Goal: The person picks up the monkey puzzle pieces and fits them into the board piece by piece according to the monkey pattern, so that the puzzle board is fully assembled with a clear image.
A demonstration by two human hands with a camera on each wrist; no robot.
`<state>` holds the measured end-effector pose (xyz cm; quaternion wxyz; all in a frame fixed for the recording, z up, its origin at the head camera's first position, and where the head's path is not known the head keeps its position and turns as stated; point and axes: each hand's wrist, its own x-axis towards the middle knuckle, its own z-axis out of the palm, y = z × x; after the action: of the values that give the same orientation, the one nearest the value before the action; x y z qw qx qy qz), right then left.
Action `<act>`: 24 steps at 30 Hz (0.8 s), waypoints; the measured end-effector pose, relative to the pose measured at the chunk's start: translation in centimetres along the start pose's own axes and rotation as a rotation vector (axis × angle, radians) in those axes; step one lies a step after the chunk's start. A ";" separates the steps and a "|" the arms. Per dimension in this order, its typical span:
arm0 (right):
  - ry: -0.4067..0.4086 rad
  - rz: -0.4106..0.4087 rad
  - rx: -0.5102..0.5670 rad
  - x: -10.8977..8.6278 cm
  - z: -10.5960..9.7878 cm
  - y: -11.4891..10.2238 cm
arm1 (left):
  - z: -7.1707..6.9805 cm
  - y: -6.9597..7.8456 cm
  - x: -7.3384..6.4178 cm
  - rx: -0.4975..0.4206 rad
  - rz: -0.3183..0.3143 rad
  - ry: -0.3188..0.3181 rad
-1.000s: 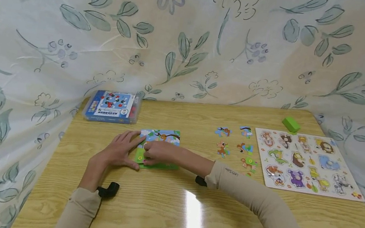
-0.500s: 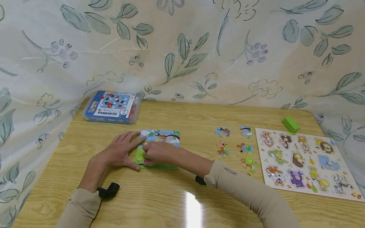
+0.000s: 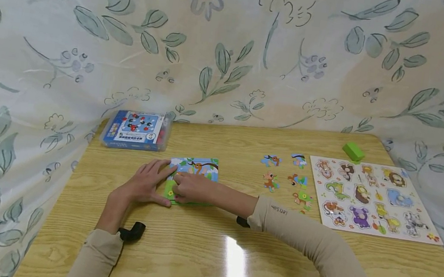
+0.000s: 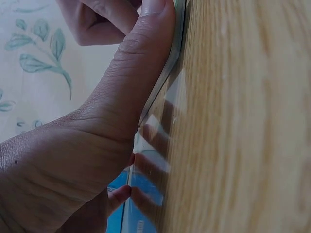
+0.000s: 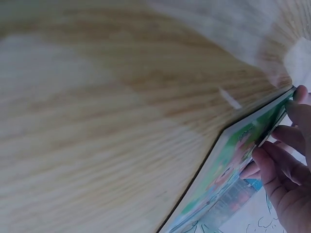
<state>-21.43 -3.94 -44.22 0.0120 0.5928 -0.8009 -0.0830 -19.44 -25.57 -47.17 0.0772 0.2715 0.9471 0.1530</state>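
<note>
A small picture puzzle with a bird on a branch, sky and grass lies flat on the table. My left hand rests along its left side, fingers spread and thumb at the near left corner; in the left wrist view the thumb lies along the board's edge. Over the puzzle's middle, my right hand has curled fingers and pinches a small puzzle piece, mostly hidden by the hand. In the right wrist view these fingertips are right at the board's printed face.
Several loose puzzle pieces lie right of the puzzle. Farther right is a white animal board, with a green block behind it. A blue plastic case sits at the back left, before a floral cloth.
My right hand has shifted very slightly on the puzzle. My left hand stays in place, and the loose pieces have not moved.
</note>
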 end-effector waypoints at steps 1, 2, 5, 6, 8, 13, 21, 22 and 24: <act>0.005 0.002 0.002 0.0 0.0 0.0 | 0.0 0.0 0.0 0.000 0.001 0.000; 0.010 0.002 0.001 -0.1 0.0 -0.1 | 0.0 0.0 0.0 0.001 0.002 0.000; 0.017 0.003 -0.016 -0.1 0.1 -0.1 | 0.0 0.0 0.0 0.003 0.007 0.003; 0.018 0.002 -0.027 -0.1 0.2 -0.1 | 0.0 0.0 0.0 -0.001 0.006 0.002; 0.028 -0.005 -0.064 -0.1 0.3 -0.2 | 0.0 0.0 -0.1 -0.006 0.002 -0.001; 0.076 -0.025 -0.134 -0.3 0.7 -0.4 | 0.2 -0.1 -0.2 0.006 -0.006 -0.013; 0.031 -0.038 -0.029 -1.0 0.8 0.2 | 0.1 0.0 -0.1 -0.006 -0.014 -0.015; 0.004 -0.035 0.028 -1.2 0.6 0.4 | 0.1 0.0 -0.1 -0.005 -0.018 -0.014; -0.046 -0.002 0.149 -2.0 0.0 1.0 | 0.2 -0.1 0.0 -0.004 -0.023 -0.013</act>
<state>-21.79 -1.73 -43.94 -0.0509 0.5909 -0.8043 -0.0368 -19.50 -25.60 -47.37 0.0856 0.2613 0.9493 0.1523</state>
